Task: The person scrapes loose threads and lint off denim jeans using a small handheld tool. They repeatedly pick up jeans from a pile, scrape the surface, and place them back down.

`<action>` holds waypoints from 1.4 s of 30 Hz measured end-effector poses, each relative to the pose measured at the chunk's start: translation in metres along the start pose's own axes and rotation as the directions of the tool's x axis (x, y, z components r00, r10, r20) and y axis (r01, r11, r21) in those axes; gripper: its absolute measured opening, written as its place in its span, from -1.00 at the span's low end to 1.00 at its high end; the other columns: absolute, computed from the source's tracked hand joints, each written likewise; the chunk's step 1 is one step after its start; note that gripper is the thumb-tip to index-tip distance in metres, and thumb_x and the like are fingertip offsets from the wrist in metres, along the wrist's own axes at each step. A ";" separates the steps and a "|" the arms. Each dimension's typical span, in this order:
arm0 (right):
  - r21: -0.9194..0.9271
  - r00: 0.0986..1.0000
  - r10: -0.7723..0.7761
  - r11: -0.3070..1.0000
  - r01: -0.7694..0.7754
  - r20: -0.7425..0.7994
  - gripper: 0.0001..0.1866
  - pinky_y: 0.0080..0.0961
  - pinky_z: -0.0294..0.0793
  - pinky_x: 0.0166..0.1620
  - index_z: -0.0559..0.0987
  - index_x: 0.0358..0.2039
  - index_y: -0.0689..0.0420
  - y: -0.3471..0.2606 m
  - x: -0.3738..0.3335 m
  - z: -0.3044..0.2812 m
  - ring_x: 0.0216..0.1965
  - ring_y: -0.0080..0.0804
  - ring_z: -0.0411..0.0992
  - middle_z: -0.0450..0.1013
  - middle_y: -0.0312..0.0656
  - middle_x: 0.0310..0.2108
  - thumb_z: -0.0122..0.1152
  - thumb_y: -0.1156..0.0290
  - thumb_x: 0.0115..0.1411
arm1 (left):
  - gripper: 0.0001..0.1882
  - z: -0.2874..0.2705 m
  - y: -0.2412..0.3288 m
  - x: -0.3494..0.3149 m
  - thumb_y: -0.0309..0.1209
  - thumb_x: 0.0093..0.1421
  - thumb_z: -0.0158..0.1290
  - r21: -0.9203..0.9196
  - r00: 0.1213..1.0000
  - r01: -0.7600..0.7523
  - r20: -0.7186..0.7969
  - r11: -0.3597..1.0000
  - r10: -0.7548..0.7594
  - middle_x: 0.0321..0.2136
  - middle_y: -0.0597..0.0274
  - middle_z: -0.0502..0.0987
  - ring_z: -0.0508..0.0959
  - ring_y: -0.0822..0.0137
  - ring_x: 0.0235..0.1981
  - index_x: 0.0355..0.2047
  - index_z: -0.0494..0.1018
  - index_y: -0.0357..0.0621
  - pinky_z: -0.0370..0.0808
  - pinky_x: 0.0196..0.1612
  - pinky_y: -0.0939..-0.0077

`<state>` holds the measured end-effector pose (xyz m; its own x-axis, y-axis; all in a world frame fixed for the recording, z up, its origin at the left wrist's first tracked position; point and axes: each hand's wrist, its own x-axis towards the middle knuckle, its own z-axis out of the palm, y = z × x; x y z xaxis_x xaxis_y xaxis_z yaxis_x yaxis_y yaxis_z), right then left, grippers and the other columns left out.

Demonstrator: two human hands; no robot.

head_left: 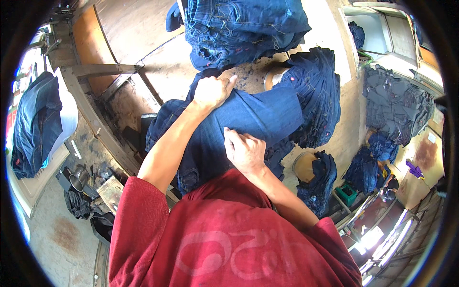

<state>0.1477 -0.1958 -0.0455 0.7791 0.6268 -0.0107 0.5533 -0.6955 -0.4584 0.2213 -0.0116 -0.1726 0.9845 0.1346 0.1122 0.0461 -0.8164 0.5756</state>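
Note:
A pair of blue jeans (253, 115) lies across my lap and the table edge, one leg spread fairly smooth. My left hand (210, 93) is closed over the upper left part of the jeans, its thumb sticking out to the right. Lower down, my right hand (246, 150) presses on the same denim with its fingers curled in, apparently gripping a bit of cloth; its fingertips are partly hidden. Just beyond my hands stands a tall stack of folded jeans (248, 28). To the right of the spread leg, more bunched jeans (315, 95) hang over a round support.
Far right lies a heap of dark grey garments (397, 103), with crumpled denim (366, 167) and a green basket (345, 195) below it. Jeans (38, 124) drape over a white surface at the left. A metal cup (79, 178) sits among clutter beside the wooden frame (103, 126).

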 end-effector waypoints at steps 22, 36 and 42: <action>0.164 0.997 0.066 0.985 -0.057 -0.048 -0.95 -0.36 0.52 -0.55 0.72 -0.27 0.05 0.001 -0.020 -0.024 -0.62 -0.31 0.59 0.57 -0.25 -0.60 0.41 0.50 0.28 | -0.42 -0.001 0.001 -0.001 -0.01 0.47 0.13 -0.019 0.999 0.028 0.028 0.999 -0.027 -0.75 -0.11 0.55 0.64 -0.06 -0.70 -0.62 0.65 -0.11 0.60 -0.56 0.09; 0.120 1.000 0.000 0.993 -0.001 0.009 -0.97 -0.39 0.54 -0.57 0.67 -0.27 0.04 0.010 -0.015 -0.022 -0.64 -0.33 0.55 0.54 -0.26 -0.63 0.38 0.43 0.31 | -0.40 -0.001 0.001 -0.001 -0.01 0.49 0.09 -0.028 0.996 0.046 0.073 0.999 -0.044 -0.71 -0.13 0.58 0.67 -0.07 -0.66 -0.63 0.64 -0.11 0.61 -0.54 0.08; -0.016 0.998 0.028 1.000 -0.027 0.063 -0.91 -0.37 0.51 -0.57 0.64 -0.35 0.05 0.002 -0.017 -0.027 -0.65 -0.32 0.55 0.53 -0.25 -0.64 0.39 0.49 0.31 | -0.38 -0.001 0.003 -0.001 -0.02 0.50 0.07 -0.031 0.998 0.043 0.049 0.999 -0.041 -0.71 -0.13 0.58 0.67 -0.08 -0.66 -0.65 0.64 -0.12 0.63 -0.51 0.08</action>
<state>0.1434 -0.2172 -0.0216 0.7740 0.6281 -0.0796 0.5367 -0.7177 -0.4436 0.2204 -0.0133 -0.1702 0.9889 0.1403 0.0485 0.0827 -0.7921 0.6047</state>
